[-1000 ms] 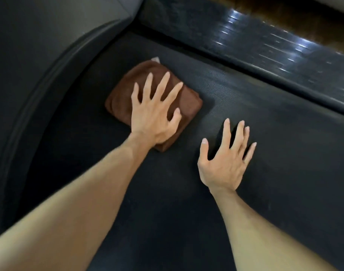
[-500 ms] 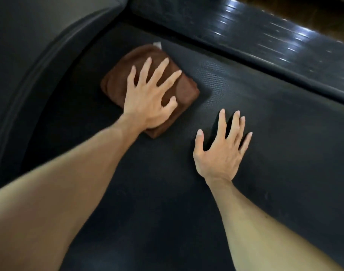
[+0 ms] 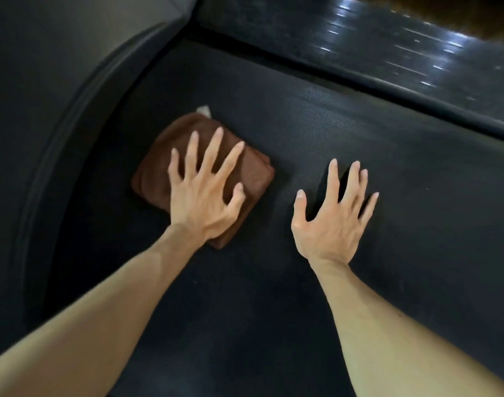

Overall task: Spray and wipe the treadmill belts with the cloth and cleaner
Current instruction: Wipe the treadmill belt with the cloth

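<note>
A folded brown cloth [image 3: 159, 167] with a small white tag lies on the black textured treadmill belt [image 3: 359, 138]. My left hand [image 3: 205, 196] presses flat on the cloth, fingers spread and straight. To its right my right hand [image 3: 331, 219] rests flat on the bare belt, fingers spread, holding nothing. No cleaner bottle is in view.
The dark curved motor cover [image 3: 73, 110] borders the belt on the left. A glossy black side rail [image 3: 388, 47] runs along the belt's far right edge. Belt surface stretches towards me between my forearms.
My left hand has drawn the cloth back towards me along the belt, after pushing it away half a second ago. The right hand has stayed flat on the belt.
</note>
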